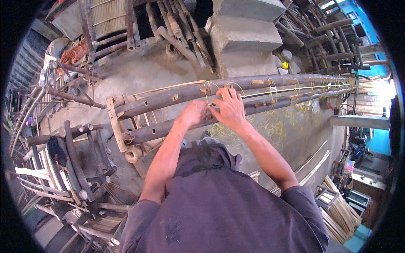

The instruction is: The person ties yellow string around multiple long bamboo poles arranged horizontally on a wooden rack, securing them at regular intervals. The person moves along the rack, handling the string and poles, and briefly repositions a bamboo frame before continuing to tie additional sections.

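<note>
Two long dark bamboo poles (160,100) lie side by side in front of me, with slots cut in them and short wooden pegs through them. Thin yellowish cord loops (243,92) arch over the pair at intervals. My left hand (195,113) is closed over the gap between the poles, fingertips pinched together at the base of one loop; what they pinch is too small to make out. Just to its right lies my right hand (230,107), fingers apart and reaching to the far pole, thumb stretched toward my left fingertips. A pale thin strip (303,87) runs along between the poles.
A wooden end board (114,126) stands at the poles' left end. Tangled yellow cord (270,128) lies on the floor beyond my right forearm. Concrete steps (249,40) rise behind. Bamboo frames (71,156) crowd the left, and split strips (337,211) lie at lower right.
</note>
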The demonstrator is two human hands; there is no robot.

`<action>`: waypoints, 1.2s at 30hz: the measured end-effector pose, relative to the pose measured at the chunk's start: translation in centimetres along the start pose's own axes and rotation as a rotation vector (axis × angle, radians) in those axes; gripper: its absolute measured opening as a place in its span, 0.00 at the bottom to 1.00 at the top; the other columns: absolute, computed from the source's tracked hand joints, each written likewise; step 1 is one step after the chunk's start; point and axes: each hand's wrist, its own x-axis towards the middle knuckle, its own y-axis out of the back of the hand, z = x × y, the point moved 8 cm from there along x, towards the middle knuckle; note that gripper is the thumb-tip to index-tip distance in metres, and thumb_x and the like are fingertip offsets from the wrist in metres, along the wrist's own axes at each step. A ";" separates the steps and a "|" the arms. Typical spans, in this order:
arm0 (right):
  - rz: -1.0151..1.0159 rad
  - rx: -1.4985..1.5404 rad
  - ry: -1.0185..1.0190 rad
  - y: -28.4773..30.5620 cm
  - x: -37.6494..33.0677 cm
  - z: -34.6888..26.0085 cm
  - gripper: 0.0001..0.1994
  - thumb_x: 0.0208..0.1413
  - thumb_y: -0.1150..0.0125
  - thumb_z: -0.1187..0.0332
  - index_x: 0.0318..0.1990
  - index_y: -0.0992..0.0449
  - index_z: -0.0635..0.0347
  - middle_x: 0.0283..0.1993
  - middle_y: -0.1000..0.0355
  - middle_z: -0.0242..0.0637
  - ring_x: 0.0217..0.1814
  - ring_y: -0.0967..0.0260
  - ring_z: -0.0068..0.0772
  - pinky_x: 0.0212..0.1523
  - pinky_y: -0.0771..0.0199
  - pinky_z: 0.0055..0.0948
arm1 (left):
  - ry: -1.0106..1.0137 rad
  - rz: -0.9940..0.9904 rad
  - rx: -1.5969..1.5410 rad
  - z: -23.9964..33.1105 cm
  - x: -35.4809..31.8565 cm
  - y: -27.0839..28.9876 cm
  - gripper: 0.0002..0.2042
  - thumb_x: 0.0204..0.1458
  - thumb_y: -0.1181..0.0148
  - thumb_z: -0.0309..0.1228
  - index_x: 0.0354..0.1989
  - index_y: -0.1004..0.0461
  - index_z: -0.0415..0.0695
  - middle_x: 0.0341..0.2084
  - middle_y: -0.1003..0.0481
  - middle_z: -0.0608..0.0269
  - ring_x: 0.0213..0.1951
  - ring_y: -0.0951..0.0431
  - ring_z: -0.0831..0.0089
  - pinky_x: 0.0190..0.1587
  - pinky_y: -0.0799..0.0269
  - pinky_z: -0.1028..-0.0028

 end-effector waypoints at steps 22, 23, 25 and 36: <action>-0.107 0.783 -0.306 -9.6 -14.1 4.4 0.08 0.49 0.38 0.71 0.36 0.24 0.63 0.35 0.25 0.44 0.41 0.26 0.42 0.43 0.28 0.34 | 0.071 0.559 -0.030 5.6 -10.6 9.1 0.12 0.53 0.42 0.35 0.44 0.25 0.44 0.38 0.23 0.56 0.42 0.23 0.59 0.48 0.29 0.65; -0.093 0.726 -0.318 -10.7 -15.3 6.0 0.07 0.50 0.38 0.71 0.36 0.24 0.64 0.34 0.25 0.44 0.39 0.25 0.42 0.41 0.27 0.34 | 0.120 0.572 -0.091 4.8 -12.4 9.6 0.12 0.53 0.42 0.34 0.43 0.24 0.44 0.38 0.22 0.57 0.42 0.23 0.62 0.48 0.29 0.67; -0.160 0.738 -0.411 -10.2 -15.9 6.6 0.07 0.50 0.39 0.71 0.36 0.24 0.63 0.33 0.25 0.44 0.39 0.25 0.43 0.41 0.27 0.35 | 0.235 0.683 -0.157 2.4 -16.5 11.0 0.11 0.55 0.43 0.33 0.44 0.24 0.44 0.39 0.23 0.58 0.43 0.23 0.65 0.48 0.29 0.69; -0.512 0.773 0.386 -12.8 -8.7 -11.6 0.08 0.52 0.42 0.67 0.35 0.26 0.61 0.36 0.27 0.47 0.41 0.29 0.53 0.42 0.29 0.45 | 0.453 1.248 -0.097 -4.0 -33.5 14.8 0.06 0.58 0.47 0.24 0.39 0.24 0.38 0.34 0.23 0.64 0.38 0.25 0.77 0.43 0.30 0.77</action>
